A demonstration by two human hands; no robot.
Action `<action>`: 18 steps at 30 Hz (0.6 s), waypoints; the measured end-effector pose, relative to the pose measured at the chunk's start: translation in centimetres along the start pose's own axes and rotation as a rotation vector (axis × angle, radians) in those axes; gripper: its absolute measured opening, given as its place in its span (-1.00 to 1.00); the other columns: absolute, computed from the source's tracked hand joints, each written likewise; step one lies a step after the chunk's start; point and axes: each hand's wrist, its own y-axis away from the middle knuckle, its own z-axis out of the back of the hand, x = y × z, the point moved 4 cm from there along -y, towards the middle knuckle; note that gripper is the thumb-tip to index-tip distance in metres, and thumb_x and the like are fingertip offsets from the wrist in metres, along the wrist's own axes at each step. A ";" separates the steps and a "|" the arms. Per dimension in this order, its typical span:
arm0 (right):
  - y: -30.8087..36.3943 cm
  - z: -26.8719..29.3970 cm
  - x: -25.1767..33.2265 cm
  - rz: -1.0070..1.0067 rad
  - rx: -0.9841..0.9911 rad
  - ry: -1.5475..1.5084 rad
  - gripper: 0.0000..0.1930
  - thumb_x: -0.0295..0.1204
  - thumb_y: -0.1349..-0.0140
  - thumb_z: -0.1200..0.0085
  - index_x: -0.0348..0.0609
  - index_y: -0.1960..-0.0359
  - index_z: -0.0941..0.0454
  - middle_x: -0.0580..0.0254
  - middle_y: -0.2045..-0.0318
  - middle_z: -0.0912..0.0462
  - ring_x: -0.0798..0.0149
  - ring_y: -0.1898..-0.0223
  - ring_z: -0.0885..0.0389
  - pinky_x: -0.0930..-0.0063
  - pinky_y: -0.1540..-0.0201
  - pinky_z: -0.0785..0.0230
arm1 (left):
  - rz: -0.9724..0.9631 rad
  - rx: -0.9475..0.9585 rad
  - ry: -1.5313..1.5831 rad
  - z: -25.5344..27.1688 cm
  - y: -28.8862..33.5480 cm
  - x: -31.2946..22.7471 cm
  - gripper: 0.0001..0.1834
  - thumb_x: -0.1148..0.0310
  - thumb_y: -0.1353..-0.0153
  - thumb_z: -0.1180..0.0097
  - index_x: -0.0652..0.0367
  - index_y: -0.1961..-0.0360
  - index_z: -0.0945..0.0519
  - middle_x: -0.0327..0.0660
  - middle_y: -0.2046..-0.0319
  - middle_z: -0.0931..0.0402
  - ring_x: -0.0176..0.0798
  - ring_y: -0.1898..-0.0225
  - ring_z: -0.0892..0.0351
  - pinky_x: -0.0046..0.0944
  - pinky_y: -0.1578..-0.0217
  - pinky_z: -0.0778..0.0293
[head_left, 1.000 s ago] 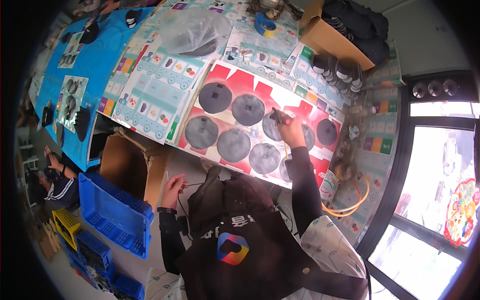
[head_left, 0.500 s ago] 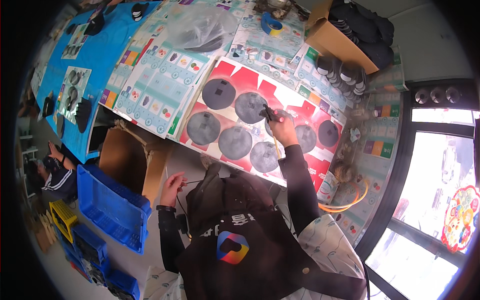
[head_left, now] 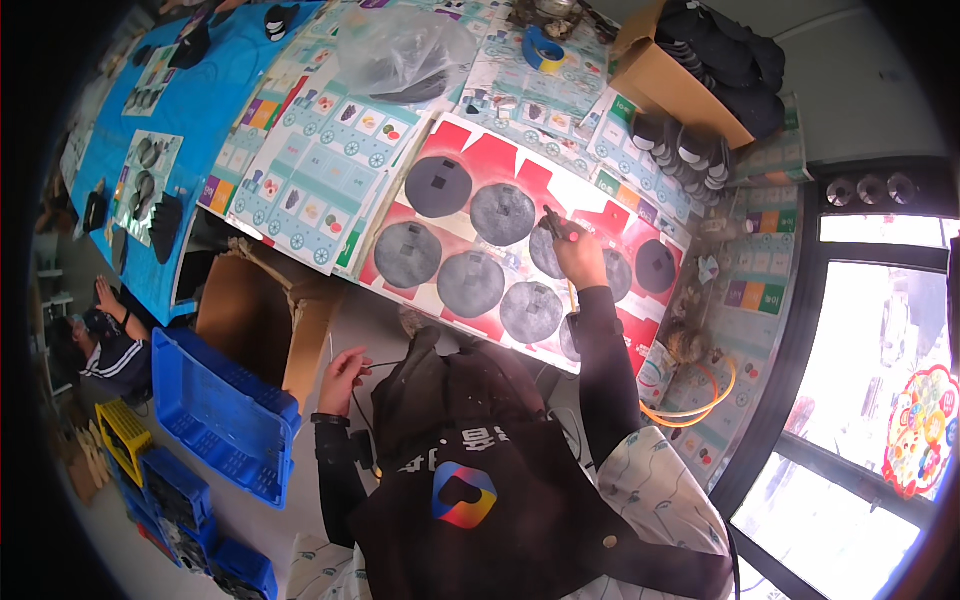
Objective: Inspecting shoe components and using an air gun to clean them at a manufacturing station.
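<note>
My right hand [head_left: 582, 260] is closed around a dark spray gun [head_left: 556, 227], from which a thin yellowish hose [head_left: 573, 297] trails down beside my wrist. The gun's nozzle is over a round dark pad [head_left: 542, 250] that my hand partly covers. Several such pads lie in rows on a red and white printed cardboard sheet [head_left: 660, 325]; most have a pale, greyish coating and a small square mark. The pad at the far left corner [head_left: 438, 187] looks darker. Off the near edge of the table, my left hand [head_left: 346, 378] hangs with loosely bent fingers apart, holding nothing.
An open cardboard box [head_left: 634, 68] of dark pads stands at the back right. A blue tape roll [head_left: 543, 50] and clear plastic bag [head_left: 405, 50] lie behind the sheet. Left are a brown box [head_left: 245, 310], a blue crate [head_left: 220, 415] and another person [head_left: 115, 345].
My right hand has moved the spray gun a little to the right, from beside the middle back pad to over the one next to it. My left hand has barely moved.
</note>
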 end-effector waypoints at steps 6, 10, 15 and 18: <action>1.1 -1.9 -1.1 -0.192 0.337 -0.167 -0.65 -0.27 -0.17 -0.17 -0.24 0.10 -0.69 -0.38 0.23 -0.68 -0.37 0.06 -0.65 -0.11 0.01 -0.48 | 0.008 0.024 -0.022 -0.1 -0.6 -0.2 -0.68 0.24 -0.53 -0.07 0.09 -0.20 -0.60 -0.26 0.07 -0.68 -0.41 0.17 -0.61 -0.42 0.19 -0.40; 0.5 -1.6 -1.8 -0.111 0.231 -0.055 -0.67 -0.30 -0.16 -0.13 -0.20 0.10 -0.70 -0.38 0.22 -0.68 -0.38 0.06 -0.64 -0.12 -0.01 -0.47 | 0.002 0.037 -0.007 -0.3 -0.7 -0.9 -0.68 0.23 -0.52 -0.09 0.09 -0.18 -0.61 -0.27 0.10 -0.68 -0.42 0.18 -0.61 -0.43 0.23 -0.39; -0.2 0.5 -0.2 -0.021 -0.022 -0.053 -0.71 -0.33 -0.16 -0.08 -0.17 0.15 -0.70 -0.39 0.23 -0.67 -0.41 0.06 -0.63 -0.18 -0.03 -0.46 | 0.021 0.037 -0.029 0.3 -0.8 -0.4 -0.69 0.26 -0.53 -0.08 0.09 -0.19 -0.60 -0.26 0.10 -0.66 -0.41 0.16 -0.60 -0.43 0.22 -0.40; 0.5 0.5 0.6 -0.060 0.031 0.025 -0.71 -0.34 -0.17 -0.07 -0.20 0.15 -0.70 -0.40 0.23 -0.67 -0.41 0.07 -0.63 -0.18 -0.01 -0.48 | 0.019 0.035 -0.002 0.3 -1.2 -0.6 -0.70 0.27 -0.52 -0.08 0.09 -0.19 -0.60 -0.26 0.09 -0.66 -0.40 0.16 -0.61 -0.43 0.21 -0.40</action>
